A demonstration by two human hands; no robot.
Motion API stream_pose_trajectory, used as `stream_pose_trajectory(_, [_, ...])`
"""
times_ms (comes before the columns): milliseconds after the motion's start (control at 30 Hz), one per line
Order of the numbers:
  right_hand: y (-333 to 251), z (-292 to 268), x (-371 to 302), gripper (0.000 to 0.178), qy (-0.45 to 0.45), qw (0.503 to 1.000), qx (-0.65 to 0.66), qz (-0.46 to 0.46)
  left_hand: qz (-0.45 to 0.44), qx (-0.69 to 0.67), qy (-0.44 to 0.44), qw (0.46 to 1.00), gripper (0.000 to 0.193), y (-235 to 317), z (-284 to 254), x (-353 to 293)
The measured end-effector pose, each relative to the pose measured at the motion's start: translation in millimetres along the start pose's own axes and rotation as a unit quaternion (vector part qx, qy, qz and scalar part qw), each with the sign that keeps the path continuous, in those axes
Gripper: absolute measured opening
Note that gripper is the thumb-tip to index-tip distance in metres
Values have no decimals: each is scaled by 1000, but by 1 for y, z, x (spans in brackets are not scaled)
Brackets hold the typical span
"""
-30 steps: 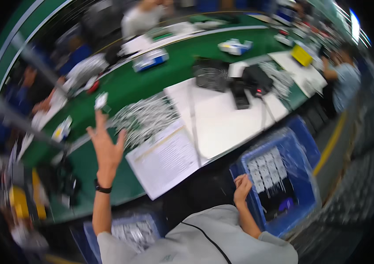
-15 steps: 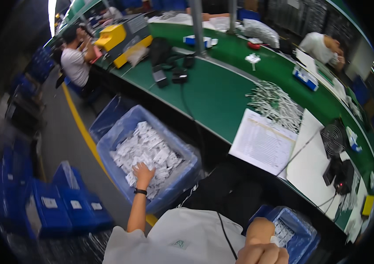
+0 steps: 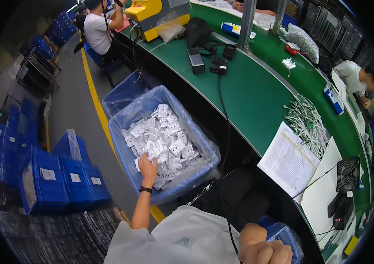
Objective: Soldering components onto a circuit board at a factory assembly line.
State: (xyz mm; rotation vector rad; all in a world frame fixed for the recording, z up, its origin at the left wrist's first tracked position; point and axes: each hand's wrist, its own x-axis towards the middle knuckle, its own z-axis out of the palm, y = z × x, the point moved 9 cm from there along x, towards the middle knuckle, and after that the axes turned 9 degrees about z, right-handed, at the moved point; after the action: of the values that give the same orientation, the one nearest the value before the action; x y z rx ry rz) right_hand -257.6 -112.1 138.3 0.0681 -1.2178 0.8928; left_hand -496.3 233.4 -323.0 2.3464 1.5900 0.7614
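My left hand (image 3: 147,169), a dark band at its wrist, reaches into a plastic-lined blue bin (image 3: 120,132) of loose white plastic parts (image 3: 165,136). Its slightly bent fingers rest among the parts near the bin's left side; I see no part clearly gripped. Close in front of my body at the lower right, my right hand (image 3: 267,252) is curled into a fist. Whatever it may hold is hidden. Behind it stands a smaller lined blue bin (image 3: 287,237), mostly covered by the hand and arm.
A green workbench (image 3: 248,103) curves along the right, bearing a printed sheet (image 3: 289,160), a bundle of white cables (image 3: 306,123) and a black fan (image 3: 348,174). A black cable (image 3: 227,145) hangs off its edge. Blue crates (image 3: 48,182) stand left. A seated person (image 3: 99,33) works far left.
The view has shifted, so the bench and bin sit differently in it. My left hand has moved towards the bin's left side, its fingers less spread. My right hand remains a fist.
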Motion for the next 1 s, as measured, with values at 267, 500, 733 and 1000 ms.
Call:
stream_pose_trajectory(267, [73,-78,-13,12,71,992,-27,96,-202,-12,-62,977,70,-123,44,31])
stream_pose_trajectory(500, [356,-321,-127,51,354,681,-342,543,-321,-76,-308,892,102,-200,118,12])
stream_pose_trajectory(733, [437,-408,-293,92,364,355,-496,704,-341,-126,-365,857,116,-168,102,16])
stream_pose_trajectory(1000, [450,-423,-308,109,387,370,-549,642,-364,-298,-268,841,111,-147,133,-14])
